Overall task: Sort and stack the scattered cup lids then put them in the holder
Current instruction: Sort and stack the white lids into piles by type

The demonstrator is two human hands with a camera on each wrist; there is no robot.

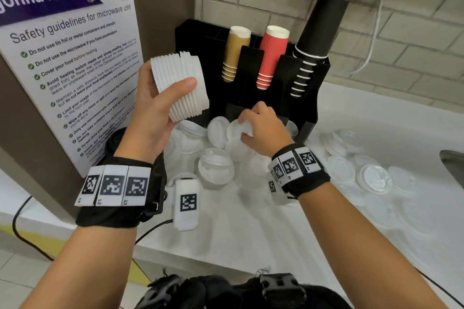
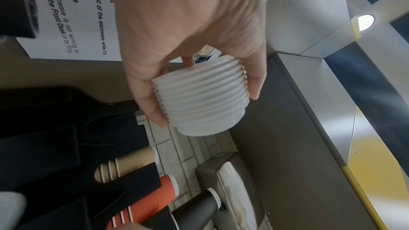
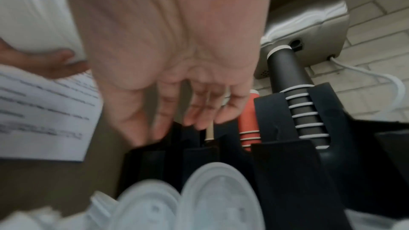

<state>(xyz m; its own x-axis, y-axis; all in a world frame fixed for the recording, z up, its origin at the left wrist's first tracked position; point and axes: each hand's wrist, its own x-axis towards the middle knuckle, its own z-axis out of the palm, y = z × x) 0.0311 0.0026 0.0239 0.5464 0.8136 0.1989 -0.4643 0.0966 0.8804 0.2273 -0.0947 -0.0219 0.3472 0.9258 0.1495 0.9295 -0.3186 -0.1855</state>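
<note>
The left hand (image 1: 153,108) gripped a stack of white lids (image 1: 179,86), thumb across its front and fingers behind, holding it tilted in the air above the table (image 1: 226,221). In the left wrist view the stack of white lids (image 2: 200,99) showed its ribbed rims nested evenly, pinched between thumb and fingers of the left hand (image 2: 190,29).

Just to the right and lower, the right hand (image 1: 263,128) reached down among the loose lids (image 1: 217,165) heaped on the table below both hands. Its fingers seemed to curl round one white lid (image 1: 242,129), though the blurred right wrist view showed the right hand (image 3: 177,69) with fingers only loosely bent, so the grip could not be confirmed.

Beyond the hands stood the black holder (image 1: 251,78) (brown, red and black paper cups sat in its upper slots). More loose lids (image 1: 371,178) lay scattered on the table to the right of the right hand. A microwave safety poster (image 1: 70,70) hung left of the left hand.
</note>
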